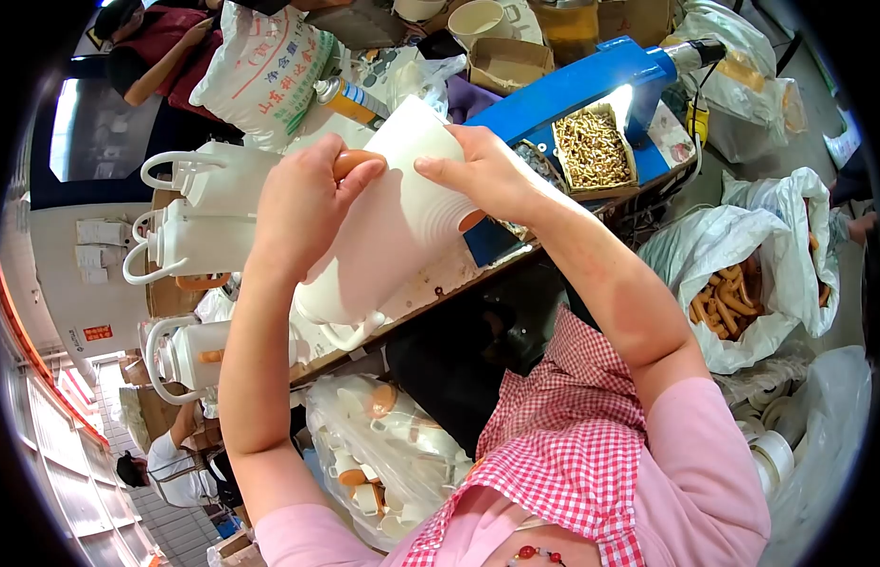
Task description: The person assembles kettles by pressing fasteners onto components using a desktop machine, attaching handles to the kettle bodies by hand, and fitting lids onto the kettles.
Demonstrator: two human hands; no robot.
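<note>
Tilted over the bench edge is a white thermos jug (pixel 383 222) with ribbed rings on its side and a white loop at its lower end. A brown handle (pixel 357 163) sticks out against the jug's wall, and my left hand (pixel 308 194) is closed round it. My right hand (pixel 492 180) grips the jug's other side, thumb across the white surface and fingers mostly hidden behind. A brown part (pixel 471 221) shows beside the rings, below my right hand. To the left stand several similar white jugs (pixel 206 236) with large loop handles.
Behind my right hand is a blue machine arm (pixel 563 93), beside a box of brass-coloured screws (pixel 594 146). A spray can (pixel 353 102) lies near a white sack (pixel 260 71). Bags of brown handles (pixel 728 300) stand right; a clear bag of parts (pixel 388 454) sits below the bench.
</note>
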